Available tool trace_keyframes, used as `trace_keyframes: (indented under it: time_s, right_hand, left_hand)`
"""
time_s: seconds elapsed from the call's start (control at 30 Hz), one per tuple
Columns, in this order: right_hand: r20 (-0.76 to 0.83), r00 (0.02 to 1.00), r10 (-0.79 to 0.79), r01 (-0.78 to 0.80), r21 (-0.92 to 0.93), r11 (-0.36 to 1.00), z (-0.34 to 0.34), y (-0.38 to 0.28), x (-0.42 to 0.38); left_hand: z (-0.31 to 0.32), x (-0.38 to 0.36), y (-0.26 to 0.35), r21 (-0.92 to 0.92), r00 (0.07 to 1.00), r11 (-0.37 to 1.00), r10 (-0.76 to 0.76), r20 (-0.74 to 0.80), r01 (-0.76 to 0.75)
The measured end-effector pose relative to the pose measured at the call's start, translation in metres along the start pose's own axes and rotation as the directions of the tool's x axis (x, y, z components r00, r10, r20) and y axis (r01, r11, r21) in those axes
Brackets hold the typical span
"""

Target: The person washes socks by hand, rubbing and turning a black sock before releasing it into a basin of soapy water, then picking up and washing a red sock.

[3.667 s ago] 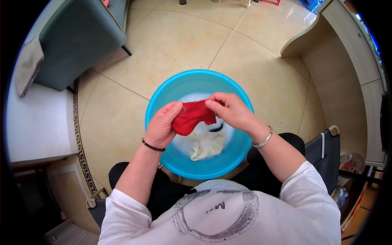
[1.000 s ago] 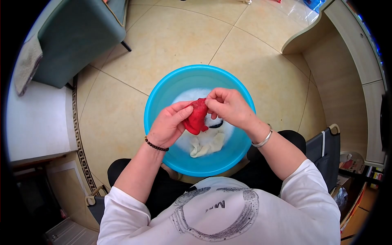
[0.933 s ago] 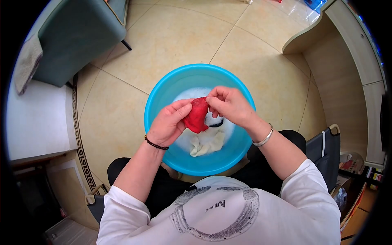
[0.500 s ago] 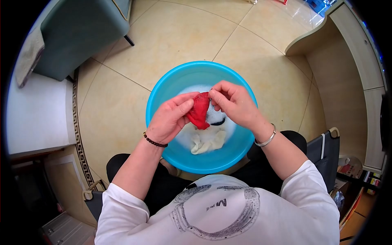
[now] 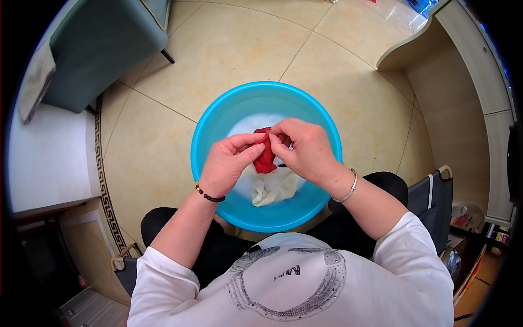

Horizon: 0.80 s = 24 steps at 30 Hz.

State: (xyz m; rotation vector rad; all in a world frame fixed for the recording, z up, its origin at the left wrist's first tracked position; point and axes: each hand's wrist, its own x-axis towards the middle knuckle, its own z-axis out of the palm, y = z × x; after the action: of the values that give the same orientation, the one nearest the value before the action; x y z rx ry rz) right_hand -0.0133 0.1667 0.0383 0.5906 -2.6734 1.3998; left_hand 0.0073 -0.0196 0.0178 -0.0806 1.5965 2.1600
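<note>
A small red cloth (image 5: pixel 265 158), perhaps a sock, hangs from my fingers above a blue basin (image 5: pixel 318 103). My left hand (image 5: pixel 226 162) pinches its upper left edge between thumb and fingers. At the top of the cloth, my right hand (image 5: pixel 306 148) pinches the edge too, its fingertips close to the left ones. Below, a whitish wet cloth (image 5: pixel 275 191) lies in sudsy water (image 5: pixel 242 128). A bit of dark fabric shows beside the red cloth, mostly hidden by my right hand.
The basin stands on a tiled floor (image 5: pixel 234 49) between my knees. A grey-green chair (image 5: pixel 103 49) is at the upper left, with a cloth (image 5: pixel 38 82) over its side. To the right rises a pale wooden cabinet (image 5: pixel 447 71). Dark seat fabric (image 5: pixel 436 204) is at my right side.
My right hand has moved slightly down and left, bringing its fingertips nearer my left ones. The red cloth now hangs narrower and more bunched.
</note>
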Motion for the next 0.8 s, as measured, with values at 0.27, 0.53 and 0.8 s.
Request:
trace_keyframes:
  time_s: [0.27, 0.53, 0.8]
  right_hand:
    - [0.018, 0.995, 0.099, -0.1, 0.068, 0.993, 0.0, 0.006, 0.005]
    - [0.21, 0.9, 0.381, -0.428, 0.264, 0.864, -0.022, 0.013, 0.023]
    - [0.223, 0.97, 0.102, -0.184, 0.386, 0.904, -0.015, -0.002, 0.014]
  left_hand:
    - [-0.001, 0.002, 0.003, -0.173, 0.994, 0.981, -0.075, 0.076, 0.088]
    - [-0.008, -0.001, 0.01, -0.375, 0.994, 0.923, -0.055, 0.094, 0.086]
    - [-0.012, -0.001, 0.007, -0.351, 0.991, 0.934, -0.015, 0.134, 0.061]
